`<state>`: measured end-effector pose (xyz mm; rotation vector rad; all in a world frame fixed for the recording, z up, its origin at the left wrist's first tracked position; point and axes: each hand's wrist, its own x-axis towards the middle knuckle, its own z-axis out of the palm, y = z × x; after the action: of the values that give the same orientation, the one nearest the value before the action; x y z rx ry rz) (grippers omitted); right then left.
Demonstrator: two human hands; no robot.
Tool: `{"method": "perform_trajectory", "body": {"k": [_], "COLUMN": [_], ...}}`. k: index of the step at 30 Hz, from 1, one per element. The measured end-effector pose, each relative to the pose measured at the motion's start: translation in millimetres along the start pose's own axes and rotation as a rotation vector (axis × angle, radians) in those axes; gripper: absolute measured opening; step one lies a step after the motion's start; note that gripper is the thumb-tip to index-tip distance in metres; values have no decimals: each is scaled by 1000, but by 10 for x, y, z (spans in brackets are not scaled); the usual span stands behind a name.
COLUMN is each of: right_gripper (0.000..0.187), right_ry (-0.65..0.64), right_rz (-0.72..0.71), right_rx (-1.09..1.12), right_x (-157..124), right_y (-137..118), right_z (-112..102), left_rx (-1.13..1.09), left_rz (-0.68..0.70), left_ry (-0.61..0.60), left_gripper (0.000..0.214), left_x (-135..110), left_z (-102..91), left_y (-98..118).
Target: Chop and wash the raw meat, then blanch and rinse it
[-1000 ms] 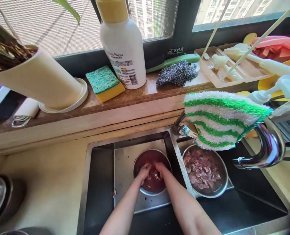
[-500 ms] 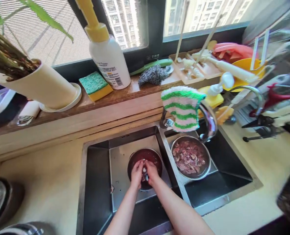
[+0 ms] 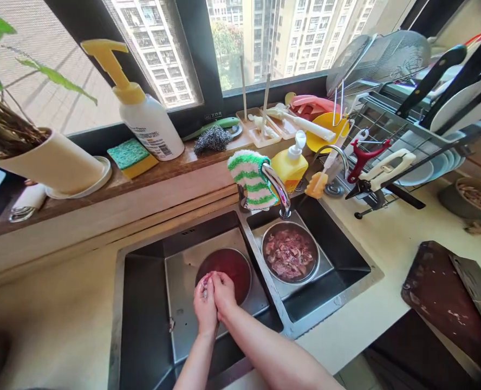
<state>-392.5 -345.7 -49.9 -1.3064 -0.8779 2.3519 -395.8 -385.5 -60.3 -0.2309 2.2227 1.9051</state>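
Observation:
My left hand (image 3: pixel 205 305) and my right hand (image 3: pixel 224 292) are pressed together over the near rim of a metal bowl (image 3: pixel 233 264) of red liquid in the left sink basin. Both are closed around a small pale piece of meat (image 3: pixel 205 281) that peeks out at the fingertips. A second metal bowl (image 3: pixel 290 254) full of raw meat pieces sits on a steel tray in the right basin, under the faucet (image 3: pixel 279 189). A green and white striped cloth (image 3: pixel 251 179) hangs over the faucet.
The windowsill holds a potted plant (image 3: pixel 49 162), a pump bottle (image 3: pixel 147 122), a sponge (image 3: pixel 130 157) and a steel scourer (image 3: pixel 212 140). A yellow soap dispenser (image 3: pixel 291 162) and a dish rack (image 3: pixel 407 135) stand right of the sink. A dark cutting board (image 3: pixel 439 287) lies at the counter's right.
My hands have lifted out of the red liquid and drawn toward me, clasped together on the meat. The view has pulled back and swung right, showing the dish rack and cutting board.

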Motion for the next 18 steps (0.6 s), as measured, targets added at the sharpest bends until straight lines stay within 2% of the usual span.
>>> {"method": "perform_trajectory", "body": {"k": [5, 7, 9, 11, 14, 16, 18], "right_gripper": [28, 30, 32, 35, 39, 42, 44], "right_ry": [-47, -86, -133, -173, -161, -65, 60], "right_rz": [91, 71, 20, -43, -182, -321, -443], "right_rx": [123, 150, 157, 132, 11, -119, -226], "right_x": [-97, -160, -235, -321, -417, -388, -251], "right_y": [-30, -153, -371, -673, -1202, -1526, -1760], "right_z": [51, 65, 24, -111, -512, -870, -1246], "left_rx": [74, 129, 179, 196, 162, 118, 113], "left_rz": [85, 147, 242, 345, 464, 517, 543], "left_ry": [49, 54, 49, 24, -60, -222, -410], "left_gripper": [45, 44, 42, 38, 29, 24, 23], "left_x": [-4, -42, -136, -304, -644, -850, -997], "left_z": [-72, -51, 54, 259, 740, 1134, 1518], "left_y": [15, 130, 321, 551, 839, 919, 898]}}
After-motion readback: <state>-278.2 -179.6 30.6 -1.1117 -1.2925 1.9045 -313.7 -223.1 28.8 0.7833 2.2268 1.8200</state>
